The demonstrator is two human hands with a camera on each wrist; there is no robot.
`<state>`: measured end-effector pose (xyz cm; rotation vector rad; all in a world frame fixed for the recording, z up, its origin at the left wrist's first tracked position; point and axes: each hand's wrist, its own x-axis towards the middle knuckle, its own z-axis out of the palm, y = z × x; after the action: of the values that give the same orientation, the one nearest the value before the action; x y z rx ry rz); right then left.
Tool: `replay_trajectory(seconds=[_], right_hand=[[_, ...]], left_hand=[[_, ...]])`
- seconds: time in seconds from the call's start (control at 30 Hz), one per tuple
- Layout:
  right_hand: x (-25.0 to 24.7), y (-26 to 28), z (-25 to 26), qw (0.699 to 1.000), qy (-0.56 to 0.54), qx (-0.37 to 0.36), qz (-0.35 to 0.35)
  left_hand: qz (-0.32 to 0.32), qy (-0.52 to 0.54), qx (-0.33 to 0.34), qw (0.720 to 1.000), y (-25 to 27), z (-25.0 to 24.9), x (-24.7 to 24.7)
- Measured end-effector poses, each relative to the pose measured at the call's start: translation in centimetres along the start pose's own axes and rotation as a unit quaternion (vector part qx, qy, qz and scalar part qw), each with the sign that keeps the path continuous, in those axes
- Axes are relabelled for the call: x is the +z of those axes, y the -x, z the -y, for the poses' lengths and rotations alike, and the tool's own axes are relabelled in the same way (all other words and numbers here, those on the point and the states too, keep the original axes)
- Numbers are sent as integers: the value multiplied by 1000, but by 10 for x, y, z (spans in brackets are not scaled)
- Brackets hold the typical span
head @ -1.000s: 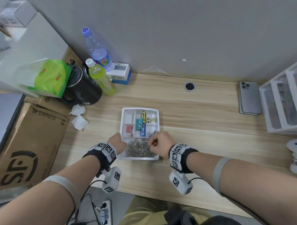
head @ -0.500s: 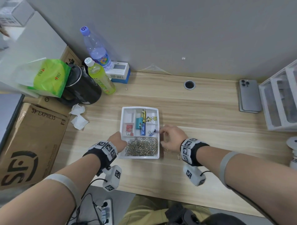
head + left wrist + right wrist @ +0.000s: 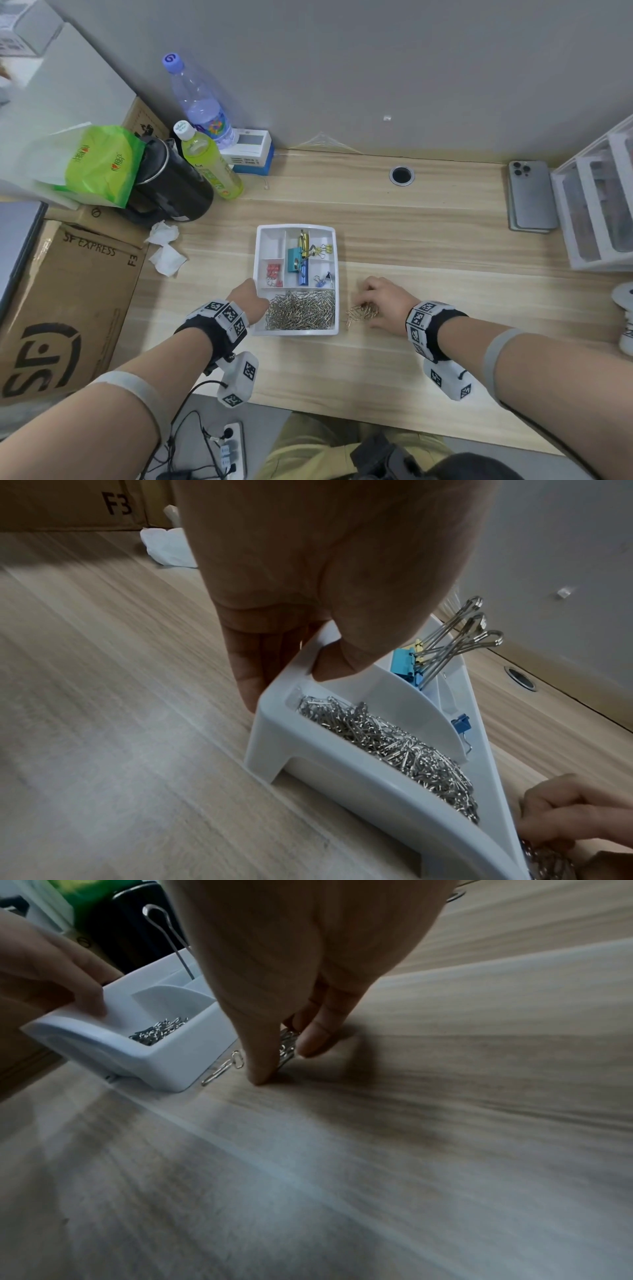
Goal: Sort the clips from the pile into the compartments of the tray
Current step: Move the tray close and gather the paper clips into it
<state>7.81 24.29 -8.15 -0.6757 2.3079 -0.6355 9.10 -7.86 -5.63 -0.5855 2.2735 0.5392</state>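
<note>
White plastic forms the divided tray (image 3: 337, 270), which sits on the pale wooden desk (image 3: 428, 233) in front of the person. Its wide near compartment is heaped with silver wire paper clips (image 3: 301, 310). The far compartments hold larger binder clips: a teal one (image 3: 294, 260) and a yellow one (image 3: 306, 242) in the middle slot, small pink ones (image 3: 273, 270) at the left, small gold ones (image 3: 325, 249) at the far right and a small blue one (image 3: 320, 281) below them.

The left hand (image 3: 248, 299) grips the tray's near-left corner, thumb hooked over the rim and fingers pressed down its outer wall, as the left wrist view shows. The right hand (image 3: 385, 301) is on the desk just right of the tray, fingers curled down and closing on a small loose pile of gold-toned paper clips (image 3: 361, 313); the thumb tip touches the wood, and the fingers pinch into the pile. A few stray clips lie between this pile and the tray's right wall.

Further off, a grey smartphone (image 3: 531, 195) lies at the far right beside a white drawer unit (image 3: 596, 205). At the far left stand a green drink bottle (image 3: 209, 164), a clear water bottle (image 3: 200, 102) and a black kettle (image 3: 171, 185), with crumpled white tissue (image 3: 166, 250) near a cardboard box (image 3: 65, 294).
</note>
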Motion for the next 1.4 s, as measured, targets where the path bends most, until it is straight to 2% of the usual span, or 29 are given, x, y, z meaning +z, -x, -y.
replay_trajectory(seconds=[0.47, 1.1, 1.27, 1.4], right_hand=[[5, -3, 1, 998, -27, -10, -56], [10, -12, 8, 994, 113, -8, -3], [-1, -11, 11, 992, 121, 24, 1], [-11, -9, 17, 997, 71, 29, -24]], left_hand=[[-12, -5, -6, 1000, -2, 0, 5], [-14, -19, -2, 1000, -2, 0, 4], [-12, -6, 5, 1000, -2, 1, 4], [-12, -4, 4, 1000, -1, 0, 3]])
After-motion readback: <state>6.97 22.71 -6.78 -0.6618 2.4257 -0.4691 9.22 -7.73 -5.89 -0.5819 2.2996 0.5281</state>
